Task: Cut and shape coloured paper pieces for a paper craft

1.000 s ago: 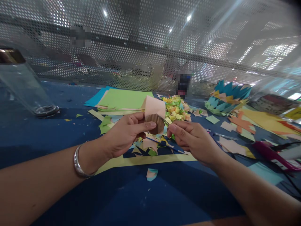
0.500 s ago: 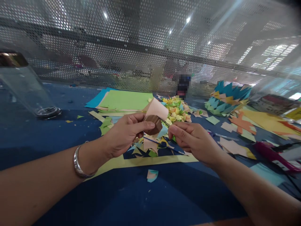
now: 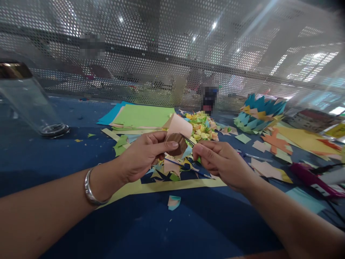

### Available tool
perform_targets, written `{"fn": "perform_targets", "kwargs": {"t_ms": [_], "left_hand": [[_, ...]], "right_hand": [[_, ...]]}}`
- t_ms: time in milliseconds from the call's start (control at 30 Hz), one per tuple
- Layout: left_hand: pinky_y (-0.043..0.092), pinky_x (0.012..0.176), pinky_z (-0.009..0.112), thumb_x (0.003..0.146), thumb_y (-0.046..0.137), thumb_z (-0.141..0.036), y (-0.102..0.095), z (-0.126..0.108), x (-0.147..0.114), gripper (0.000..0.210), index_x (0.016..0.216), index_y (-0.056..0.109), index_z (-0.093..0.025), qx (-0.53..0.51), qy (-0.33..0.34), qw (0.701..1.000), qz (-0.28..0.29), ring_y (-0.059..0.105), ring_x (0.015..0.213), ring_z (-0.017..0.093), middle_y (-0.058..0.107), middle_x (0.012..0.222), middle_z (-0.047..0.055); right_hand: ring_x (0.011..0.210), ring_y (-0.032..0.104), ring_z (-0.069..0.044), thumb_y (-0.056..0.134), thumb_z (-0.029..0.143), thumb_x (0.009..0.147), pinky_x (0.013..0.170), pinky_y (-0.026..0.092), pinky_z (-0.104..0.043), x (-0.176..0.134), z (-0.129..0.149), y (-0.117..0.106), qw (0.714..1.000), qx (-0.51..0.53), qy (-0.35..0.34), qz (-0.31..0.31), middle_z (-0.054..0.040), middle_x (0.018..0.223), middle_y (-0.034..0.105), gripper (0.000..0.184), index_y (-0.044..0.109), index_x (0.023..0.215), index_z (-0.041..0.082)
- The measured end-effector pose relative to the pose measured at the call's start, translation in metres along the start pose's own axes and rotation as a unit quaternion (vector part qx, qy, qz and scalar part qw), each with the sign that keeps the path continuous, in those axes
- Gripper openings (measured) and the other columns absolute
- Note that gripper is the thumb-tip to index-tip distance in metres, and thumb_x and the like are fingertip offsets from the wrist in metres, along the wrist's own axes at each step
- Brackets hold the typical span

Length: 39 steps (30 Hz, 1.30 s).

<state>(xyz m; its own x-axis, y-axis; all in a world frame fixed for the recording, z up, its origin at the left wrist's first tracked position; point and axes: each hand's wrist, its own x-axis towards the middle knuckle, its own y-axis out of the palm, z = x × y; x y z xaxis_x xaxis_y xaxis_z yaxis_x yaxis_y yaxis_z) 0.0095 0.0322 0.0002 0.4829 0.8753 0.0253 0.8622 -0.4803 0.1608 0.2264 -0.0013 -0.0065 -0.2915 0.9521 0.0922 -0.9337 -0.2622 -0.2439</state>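
Can see a blue bench bearing a bottle at left, stacked paper further back, and a heap of folded pieces just beside. Can make out a spiky bowl and magenta tool at right, with scraps scattered between, then a yellow strip and, nearer, a small offcut.
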Motion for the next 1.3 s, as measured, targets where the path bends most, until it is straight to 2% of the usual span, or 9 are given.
{"fn": "perform_targets", "kwargs": {"t_ms": [133,267,533,733,967,1067,1300], "left_hand": [[0.039,0.066,0.022,0.082,0.076,-0.024,0.0,0.001,0.001,0.01,0.09,0.075,-0.017,-0.01,0.006,1.0,0.003,0.056,0.077,0.011,0.069,0.085,0.002],[0.045,0.075,0.024,0.081,0.075,-0.021,-0.001,0.0,0.002,0.016,0.097,0.077,-0.019,-0.013,0.01,1.0,0.006,0.063,0.082,0.013,0.074,0.092,0.004],[0.046,0.073,0.023,0.081,0.076,-0.022,-0.006,0.001,0.003,0.016,0.096,0.079,-0.018,-0.017,-0.011,1.0,0.002,0.065,0.083,0.013,0.076,0.093,0.005],[0.044,0.065,0.021,0.081,0.075,-0.017,-0.007,-0.002,0.004,0.015,0.095,0.08,-0.02,-0.013,-0.029,0.999,0.008,0.065,0.076,0.011,0.077,0.089,0.004],[0.048,0.072,0.021,0.081,0.076,-0.018,-0.011,-0.002,0.005,0.02,0.101,0.078,-0.019,-0.005,-0.025,0.999,0.033,0.068,0.086,0.014,0.076,0.093,0.006],[0.046,0.066,0.022,0.08,0.077,-0.022,-0.013,-0.001,0.005,0.022,0.102,0.076,-0.019,0.008,-0.017,0.999,0.027,0.067,0.084,0.015,0.075,0.089,0.006],[0.045,0.063,0.021,0.077,0.08,-0.019,-0.01,0.0,0.005,0.018,0.095,0.078,-0.019,-0.003,-0.019,1.0,0.01,0.067,0.08,0.014,0.076,0.091,0.005]], "right_hand": [[0.042,0.019,-0.005,0.056,0.054,0.097,0.039,0.014,-0.02,0.0,0.0,-0.002,1.0,-0.011,0.003,0.011,0.01,0.048,0.028,0.041,0.059,0.077,0.017],[0.042,0.02,-0.005,0.055,0.054,0.097,0.039,0.014,-0.02,0.001,-0.001,-0.005,1.0,-0.027,0.004,0.014,0.01,0.048,0.028,0.041,0.059,0.078,0.018],[0.043,0.02,-0.004,0.056,0.055,0.097,0.039,0.016,-0.019,0.002,-0.002,-0.007,0.999,-0.051,-0.007,0.009,0.01,0.049,0.027,0.042,0.058,0.077,0.017],[0.043,0.021,-0.005,0.055,0.055,0.097,0.039,0.016,-0.02,0.0,-0.002,-0.008,0.998,-0.058,-0.015,0.024,0.0097,0.05,0.028,0.042,0.059,0.078,0.018],[0.044,0.023,-0.005,0.055,0.055,0.097,0.04,0.017,-0.021,0.001,-0.004,-0.013,0.996,-0.081,-0.029,0.029,0.0086,0.05,0.031,0.042,0.06,0.078,0.018],[0.043,0.022,-0.005,0.056,0.054,0.097,0.04,0.016,-0.021,0.002,-0.003,-0.014,0.996,-0.081,-0.027,0.028,0.0088,0.049,0.03,0.041,0.06,0.077,0.018],[0.044,0.023,-0.005,0.055,0.055,0.097,0.04,0.017,-0.021,0.001,-0.001,-0.013,0.996,-0.073,-0.023,0.033,0.0087,0.049,0.031,0.043,0.06,0.078,0.017]]}}
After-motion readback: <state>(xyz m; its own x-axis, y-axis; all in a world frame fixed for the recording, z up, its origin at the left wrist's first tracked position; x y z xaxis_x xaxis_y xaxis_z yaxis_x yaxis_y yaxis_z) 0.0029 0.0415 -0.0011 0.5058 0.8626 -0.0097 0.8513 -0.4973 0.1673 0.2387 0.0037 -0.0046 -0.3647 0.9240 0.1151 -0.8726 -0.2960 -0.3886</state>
